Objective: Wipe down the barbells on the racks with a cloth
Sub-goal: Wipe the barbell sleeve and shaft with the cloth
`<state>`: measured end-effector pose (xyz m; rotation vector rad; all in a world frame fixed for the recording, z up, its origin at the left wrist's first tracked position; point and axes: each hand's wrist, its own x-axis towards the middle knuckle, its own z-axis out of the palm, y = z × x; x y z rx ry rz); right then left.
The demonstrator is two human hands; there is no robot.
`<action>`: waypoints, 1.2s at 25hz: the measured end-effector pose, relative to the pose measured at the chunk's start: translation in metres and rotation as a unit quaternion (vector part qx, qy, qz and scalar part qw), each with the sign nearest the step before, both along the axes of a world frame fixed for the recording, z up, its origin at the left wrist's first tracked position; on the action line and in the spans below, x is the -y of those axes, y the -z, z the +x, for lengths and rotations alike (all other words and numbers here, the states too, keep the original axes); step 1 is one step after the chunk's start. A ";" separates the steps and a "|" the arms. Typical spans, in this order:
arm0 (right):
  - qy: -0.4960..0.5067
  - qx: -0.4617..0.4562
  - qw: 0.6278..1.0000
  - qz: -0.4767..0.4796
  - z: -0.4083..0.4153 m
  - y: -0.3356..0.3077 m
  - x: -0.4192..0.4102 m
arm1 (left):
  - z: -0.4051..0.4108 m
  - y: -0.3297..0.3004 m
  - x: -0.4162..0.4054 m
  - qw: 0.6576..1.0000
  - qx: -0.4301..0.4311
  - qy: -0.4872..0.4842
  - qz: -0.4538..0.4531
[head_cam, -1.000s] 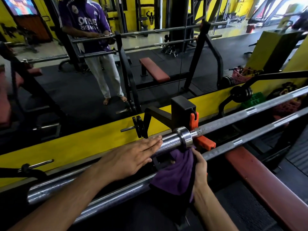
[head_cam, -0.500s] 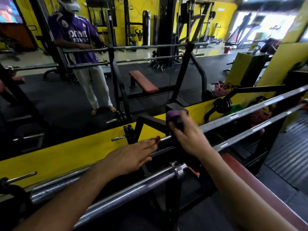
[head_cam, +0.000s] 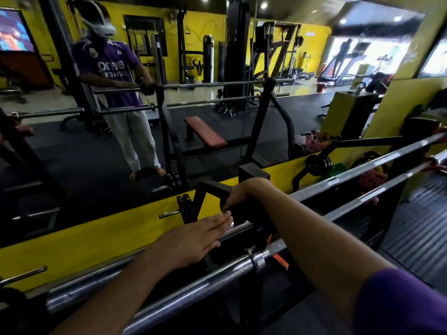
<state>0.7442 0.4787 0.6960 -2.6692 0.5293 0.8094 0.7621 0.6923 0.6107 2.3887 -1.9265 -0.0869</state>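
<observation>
Two steel barbells lie on a black rack in front of a mirror. The far barbell [head_cam: 367, 169] runs from lower left to upper right, and my left hand [head_cam: 193, 240] rests flat on its thick left sleeve, fingers straight. The near barbell [head_cam: 208, 286] lies parallel, its collar below my right forearm. My right hand [head_cam: 240, 193] reaches over the far bar at the black rack upright [head_cam: 254, 174], with its fingers curled down around a dark bunch that looks like the cloth [head_cam: 238, 213]. Most of the cloth is hidden in shadow.
A wall mirror with a yellow base strip [head_cam: 96, 240] stands just behind the rack and reflects me and the bench. Small plates [head_cam: 185, 204] hang on a peg to the left of the upright. More plates [head_cam: 316, 164] and a pink basket [head_cam: 314, 141] sit to the right, above black rubber flooring [head_cam: 416, 238].
My right hand carried the purple cloth up from under the near bar's collar to the far bar at the rack upright. My left hand stayed flat on the far bar's sleeve.
</observation>
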 end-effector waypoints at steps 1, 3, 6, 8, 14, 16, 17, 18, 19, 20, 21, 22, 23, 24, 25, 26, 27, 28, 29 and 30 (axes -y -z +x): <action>-0.015 0.050 0.999 -0.012 -0.006 0.004 -0.001 | 0.000 0.000 0.000 1.000 -0.001 0.001 -0.003; -0.008 0.192 0.981 -0.034 -0.030 0.017 -0.004 | -0.001 -0.003 0.000 1.000 0.001 0.006 -0.022; 0.025 0.405 0.914 -0.011 -0.079 0.048 -0.004 | -0.005 -0.011 -0.001 1.000 -0.008 0.002 -0.021; 0.058 0.458 0.882 0.092 -0.110 0.066 -0.009 | -0.006 -0.014 -0.002 1.000 -0.016 -0.009 -0.018; 0.104 0.507 0.824 0.232 -0.182 0.094 -0.036 | -0.006 -0.012 -0.008 0.998 -0.048 -0.027 -0.037; 0.144 0.504 0.793 0.310 -0.197 0.090 -0.039 | -0.014 -0.017 -0.009 0.992 -0.084 -0.045 -0.078; 0.161 0.499 0.767 0.371 -0.202 0.084 -0.042 | -0.023 -0.020 -0.009 0.985 -0.122 -0.054 -0.111; 0.183 0.488 0.729 0.443 -0.207 0.076 -0.045 | -0.036 -0.024 -0.009 0.973 -0.170 -0.059 -0.144; 0.213 0.474 0.684 0.511 -0.209 0.067 -0.048 | -0.050 -0.025 -0.007 0.958 -0.224 -0.061 -0.169; 0.242 0.461 0.642 0.563 -0.211 0.059 -0.051 | -0.064 -0.024 -0.005 0.939 -0.281 -0.063 -0.185; 0.270 0.454 0.611 0.590 -0.211 0.054 -0.053 | -0.076 -0.021 -0.003 0.917 -0.340 -0.064 -0.197; 0.288 0.454 0.595 0.597 -0.212 0.052 -0.055 | -0.085 -0.016 -0.002 0.892 -0.393 -0.068 -0.212; 0.294 0.457 0.590 0.597 -0.211 0.051 -0.056 | -0.091 -0.012 -0.003 0.865 -0.438 -0.082 -0.230; 0.294 0.460 0.591 0.594 -0.209 0.052 -0.057 | -0.093 -0.011 -0.005 0.841 -0.470 -0.100 -0.248; 0.292 0.461 0.596 0.589 -0.206 0.053 -0.058 | -0.094 -0.012 -0.009 0.823 -0.490 -0.117 -0.263; 0.284 0.465 0.606 0.580 -0.204 0.058 -0.058 | -0.093 -0.014 -0.013 0.813 -0.496 -0.129 -0.275; 0.276 0.465 0.618 0.570 -0.203 0.063 -0.058 | -0.092 -0.017 -0.018 0.806 -0.500 -0.135 -0.287; 0.270 0.462 0.631 0.562 -0.204 0.068 -0.058 | -0.092 -0.019 -0.022 0.797 -0.509 -0.129 -0.297; 0.262 0.456 0.642 0.557 -0.205 0.072 -0.056 | -0.092 -0.022 -0.025 0.783 -0.527 -0.120 -0.308; 0.255 0.451 0.649 0.557 -0.207 0.076 -0.054 | -0.094 -0.024 -0.028 0.761 -0.554 -0.122 -0.314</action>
